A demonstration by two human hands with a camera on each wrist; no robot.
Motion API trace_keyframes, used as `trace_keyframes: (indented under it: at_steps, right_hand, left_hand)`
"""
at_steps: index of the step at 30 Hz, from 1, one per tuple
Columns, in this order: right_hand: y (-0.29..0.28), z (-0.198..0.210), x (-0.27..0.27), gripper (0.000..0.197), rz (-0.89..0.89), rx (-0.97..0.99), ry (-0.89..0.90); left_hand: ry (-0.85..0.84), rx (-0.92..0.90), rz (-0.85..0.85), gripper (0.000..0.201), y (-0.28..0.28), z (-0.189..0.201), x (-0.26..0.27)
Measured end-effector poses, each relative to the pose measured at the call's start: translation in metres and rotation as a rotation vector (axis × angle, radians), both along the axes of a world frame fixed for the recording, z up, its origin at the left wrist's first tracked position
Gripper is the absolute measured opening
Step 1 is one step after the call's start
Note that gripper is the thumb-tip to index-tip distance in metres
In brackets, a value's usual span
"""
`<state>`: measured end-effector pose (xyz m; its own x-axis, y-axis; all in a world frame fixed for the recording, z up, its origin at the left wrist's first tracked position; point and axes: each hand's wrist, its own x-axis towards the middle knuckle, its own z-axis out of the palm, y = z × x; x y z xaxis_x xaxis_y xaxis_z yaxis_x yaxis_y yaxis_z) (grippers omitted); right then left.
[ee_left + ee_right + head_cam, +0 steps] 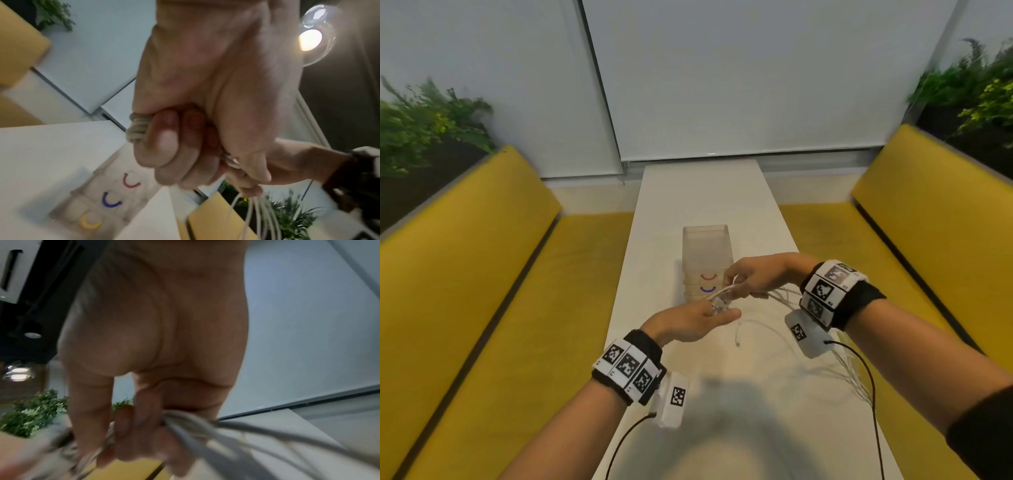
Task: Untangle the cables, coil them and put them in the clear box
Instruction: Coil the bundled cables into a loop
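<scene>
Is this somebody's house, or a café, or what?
Probably a café or office lounge booth: two yellow padded benches face each other across a narrow white table, with leafy planters behind them and hanging globe lamps overhead.

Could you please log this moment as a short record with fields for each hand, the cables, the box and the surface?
left hand: grips a coiled bundle of white cables
right hand: pinches the loose cable strands
clear box: upright beyond the hands, no cables visible inside
white table: slack cable trails on it
</scene>
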<state>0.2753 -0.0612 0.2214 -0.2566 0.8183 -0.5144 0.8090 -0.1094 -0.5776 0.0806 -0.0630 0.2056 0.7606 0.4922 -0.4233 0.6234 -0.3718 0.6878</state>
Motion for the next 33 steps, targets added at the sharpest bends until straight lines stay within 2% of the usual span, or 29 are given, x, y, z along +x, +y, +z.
trace_keyframes:
  at_steps: [2, 5, 6, 9, 12, 14, 16, 17, 19, 22, 24, 25, 26, 28, 29, 31, 33]
  right_hand:
    - [0.0, -0.004, 0.0, 0.01, -0.037, 0.003, 0.04]
    - [0.0, -0.01, -0.003, 0.028, -0.096, 0.138, 0.027]
    - [0.0, -0.012, -0.006, 0.036, -0.128, 0.195, 0.032]
    - [-0.004, -0.018, -0.016, 0.046, -0.316, 0.253, 0.198]
    - [-0.02, -0.016, -0.03, 0.038, -0.365, 0.387, 0.333]
    - [-0.037, -0.017, -0.043, 0.032, -0.316, 0.457, 0.445]
    - [-0.05, -0.026, -0.055, 0.035, -0.289, 0.467, 0.486]
    - [-0.055, -0.03, -0.061, 0.038, -0.298, 0.472, 0.499]
    - [-0.06, -0.037, -0.067, 0.042, -0.306, 0.494, 0.535]
    - [-0.056, -0.044, -0.064, 0.052, -0.265, 0.418, 0.561]
    - [-0.051, -0.048, -0.053, 0.07, -0.241, 0.343, 0.498]
    - [-0.048, -0.046, -0.046, 0.073, -0.224, 0.315, 0.473]
    - [-0.046, -0.042, -0.039, 0.065, -0.197, 0.312, 0.456]
    - [-0.04, -0.028, -0.028, 0.022, -0.105, 0.278, 0.45]
    - [-0.035, -0.018, -0.025, 0.01, -0.043, 0.228, 0.38]
    - [-0.024, -0.006, -0.017, 0.015, 0.048, 0.123, 0.154]
    - [-0.015, -0.003, -0.009, 0.025, 0.088, -0.023, 0.039]
  left_hand:
    - [-0.126, 0.019, 0.057, 0.044, 0.006, -0.013, 0.002]
    - [-0.315, 0.053, 0.229, 0.041, 0.015, -0.032, 0.009]
    - [-0.364, 0.007, 0.291, 0.042, 0.013, -0.029, 0.013]
    - [-0.427, -0.146, 0.446, 0.048, 0.009, -0.015, 0.025]
    - [-0.572, -0.189, 0.643, 0.056, 0.015, -0.011, 0.039]
    - [-0.72, -0.31, 0.841, 0.068, 0.024, -0.006, 0.047]
    - [-0.89, -0.43, 0.974, 0.079, 0.036, 0.005, 0.049]
    - [-0.959, -0.449, 0.976, 0.074, 0.038, 0.014, 0.049]
    - [-1.064, -0.458, 0.868, 0.061, 0.035, 0.03, 0.049]
    - [-1.174, -0.661, 0.527, 0.057, 0.021, 0.053, 0.037]
    - [-1.094, -0.8, 0.271, 0.058, 0.013, 0.061, 0.023]
    - [-1.004, -0.805, 0.163, 0.059, 0.009, 0.065, 0.017]
    - [-0.884, -0.749, 0.082, 0.059, 0.004, 0.065, 0.013]
    - [-0.587, -0.522, -0.035, 0.058, -0.005, 0.058, 0.009]
    - [-0.436, -0.425, -0.115, 0.058, -0.008, 0.05, 0.007]
    - [-0.169, -0.264, -0.252, 0.06, -0.012, 0.034, 0.004]
    - [-0.028, -0.138, -0.273, 0.056, -0.011, 0.021, 0.0]
